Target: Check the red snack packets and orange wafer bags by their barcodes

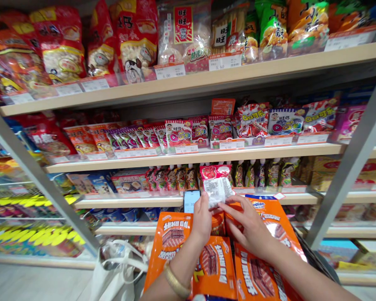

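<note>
Store shelves (188, 156) packed with snack bags fill the background; grey uprights slant in at both edges, leaving open room only in the middle. Below, 3 orange packets (213, 267) stand stacked in a cart, beside a white bag (113, 271). The left hand (202, 219) is closed around a phone (191, 200) and the red sachet (217, 184). The right hand (250, 228) pinches the sachet's lower edge. The sachet stands upright, long axis vertical, label toward the camera.
</note>
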